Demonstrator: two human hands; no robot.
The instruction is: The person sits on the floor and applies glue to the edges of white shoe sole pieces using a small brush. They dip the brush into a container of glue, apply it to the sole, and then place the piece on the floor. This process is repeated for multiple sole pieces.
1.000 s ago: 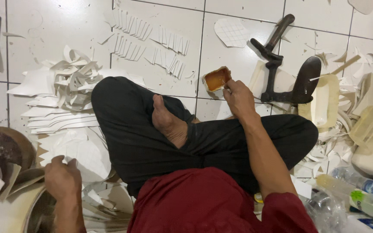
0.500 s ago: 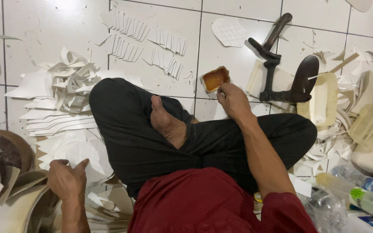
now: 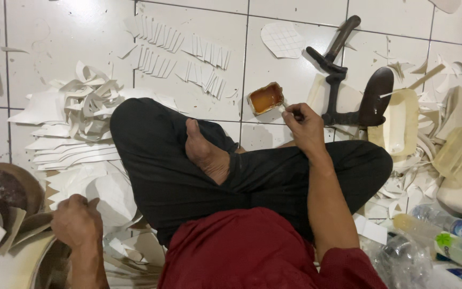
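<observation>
The right hand (image 3: 305, 124) is pinching a thin, light brush at the small, spill-prone glue tub (image 3: 266, 98), best gripped by its sides, while the left hand (image 3: 76, 220) is pressing on flimsy white paper pieces (image 3: 108, 195).

A floor (image 3: 204, 115) of glossy white tiles is seen, crossed by dark grout lines, and a bright glare is caught near its top edge. White paper offcuts (image 3: 89, 101) are heaped at the left, with small strips (image 3: 180, 51) laid in rows further up. Plastic bottles (image 3: 445, 235) are spotted low at the right. A dark metal stand (image 3: 343, 80) is set above them.
</observation>
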